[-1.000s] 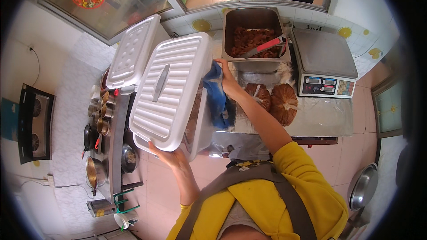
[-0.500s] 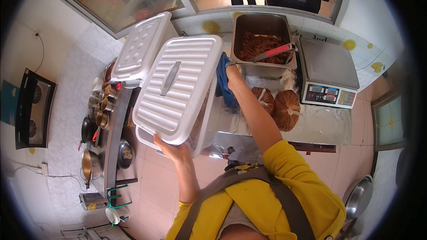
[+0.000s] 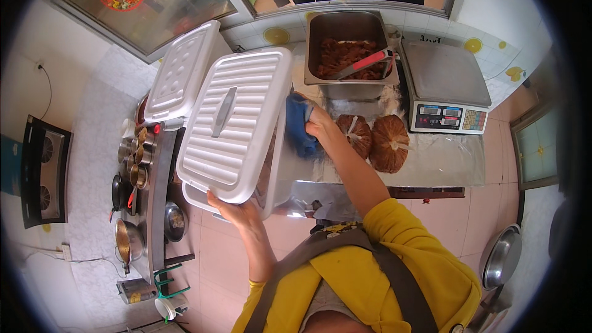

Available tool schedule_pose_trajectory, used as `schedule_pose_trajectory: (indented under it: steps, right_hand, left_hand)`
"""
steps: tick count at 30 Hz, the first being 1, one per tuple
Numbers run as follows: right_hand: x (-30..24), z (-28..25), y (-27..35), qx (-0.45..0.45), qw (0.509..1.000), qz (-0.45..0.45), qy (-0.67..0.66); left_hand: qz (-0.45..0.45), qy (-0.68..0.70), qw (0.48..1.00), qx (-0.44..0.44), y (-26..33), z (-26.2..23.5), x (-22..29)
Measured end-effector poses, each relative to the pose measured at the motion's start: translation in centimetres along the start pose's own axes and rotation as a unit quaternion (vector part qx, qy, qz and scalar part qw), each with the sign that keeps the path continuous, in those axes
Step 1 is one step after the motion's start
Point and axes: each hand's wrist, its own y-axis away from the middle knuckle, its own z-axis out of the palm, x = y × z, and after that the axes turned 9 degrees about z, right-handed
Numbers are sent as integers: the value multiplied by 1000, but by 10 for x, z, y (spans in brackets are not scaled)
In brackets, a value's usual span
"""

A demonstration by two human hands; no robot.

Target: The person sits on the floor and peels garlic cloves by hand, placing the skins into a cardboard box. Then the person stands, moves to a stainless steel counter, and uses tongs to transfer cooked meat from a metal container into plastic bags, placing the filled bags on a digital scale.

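Observation:
My left hand (image 3: 239, 211) grips the near edge of a ribbed white plastic lid (image 3: 246, 117) with a grey handle. The lid sits askew and tilted over a white storage bin (image 3: 280, 179), leaving a gap along its right side; what the bin holds is mostly hidden. My right hand (image 3: 317, 124) is closed around a crumpled blue cloth (image 3: 300, 128), just right of the lid and bin. Near my right forearm lie two tied clear bags of brown food, a left bag (image 3: 356, 139) and a right bag (image 3: 390, 145).
Beyond stands a deep metal pan (image 3: 351, 89) of reddish-brown food with red-handled tongs (image 3: 364, 65) across it. A digital scale (image 3: 445, 117) is at right. Another lidded white bin (image 3: 182, 74) and pots (image 3: 140, 157) are at left. People stand behind the window.
My right hand has brought the blue cloth slightly nearer to me along the bin's right side. My left hand keeps its hold on the lid. The view has shifted slightly.

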Motion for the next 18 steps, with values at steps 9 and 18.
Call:
schedule_pose_trajectory:
  steps: [9,18]
  right_hand:
    - [-10,21,-12,115,993,17,32]
    - [42,5,72,41,986,25,159]
  left_hand:
    - [1,-5,1000,4,-2,-3,-3]
    - [-14,-28,999,-14,-1,-1,-3]
